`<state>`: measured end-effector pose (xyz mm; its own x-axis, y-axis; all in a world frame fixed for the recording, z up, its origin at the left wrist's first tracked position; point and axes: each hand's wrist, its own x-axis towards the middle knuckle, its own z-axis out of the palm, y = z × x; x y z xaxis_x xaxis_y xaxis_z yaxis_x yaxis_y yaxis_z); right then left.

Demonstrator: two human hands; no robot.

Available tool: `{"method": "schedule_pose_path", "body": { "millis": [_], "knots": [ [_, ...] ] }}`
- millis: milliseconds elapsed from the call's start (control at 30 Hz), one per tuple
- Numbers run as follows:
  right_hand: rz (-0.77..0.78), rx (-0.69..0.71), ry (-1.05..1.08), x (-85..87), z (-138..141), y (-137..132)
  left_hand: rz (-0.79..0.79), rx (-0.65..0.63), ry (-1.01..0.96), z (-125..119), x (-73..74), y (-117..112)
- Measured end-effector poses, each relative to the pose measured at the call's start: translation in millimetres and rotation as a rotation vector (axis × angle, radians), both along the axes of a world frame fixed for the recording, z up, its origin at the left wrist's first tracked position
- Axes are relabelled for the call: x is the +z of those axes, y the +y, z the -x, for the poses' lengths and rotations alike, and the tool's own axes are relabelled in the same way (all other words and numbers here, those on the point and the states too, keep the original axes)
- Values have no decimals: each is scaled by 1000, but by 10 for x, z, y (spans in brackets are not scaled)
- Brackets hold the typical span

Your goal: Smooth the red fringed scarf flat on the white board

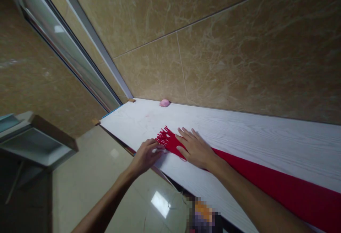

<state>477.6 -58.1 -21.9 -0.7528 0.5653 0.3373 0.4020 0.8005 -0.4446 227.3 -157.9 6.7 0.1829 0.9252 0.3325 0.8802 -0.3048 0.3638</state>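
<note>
The left hand (149,152), fingers curled, is at the fringe (163,137) of a red cloth (269,180); whether it pinches strands, I cannot tell. Beside it, the right hand (196,148) lies open and spread on the cloth, which stretches rightward along a white board (239,130).

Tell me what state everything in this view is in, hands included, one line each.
Red scarf: laid lengthwise, running out of frame.
Fringe: strands spread, uneven.
Left hand: fingers bent, at the fringe; grip unclear.
Right hand: open, palm down on the scarf.
White tabletop: partly covered by the scarf.
Small pink object: resting on the tabletop by the wall.
Floor: shiny, reflecting light.
</note>
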Motion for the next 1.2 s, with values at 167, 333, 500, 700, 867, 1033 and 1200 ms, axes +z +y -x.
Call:
{"method": "schedule_pose_path", "body": {
  "millis": [167, 333, 500, 700, 867, 1033, 1200],
  "knots": [
    [3, 34, 21, 62, -32, 1, -72, -13, 102, -93, -103, 142],
    [56, 21, 96, 45, -41, 27, -119, 2, 255, -148, -74, 203],
    [112, -5, 218, 27, -44, 43, -139, 25, 262, -255, 87, 278],
    [149, -21, 265, -18, -30, 109, -155, -31, 331, -474, 311, 420],
    [154, 4, 309, -72, -13, 152, -160, -11, 322, -568, 326, 431],
    [173, 1, 380, -89, -6, 185, -99, 52, 132, -572, 222, 350],
    [195, -18, 459, -98, -9, 222, -69, -40, 17, -598, 45, 171]
  ]
}}
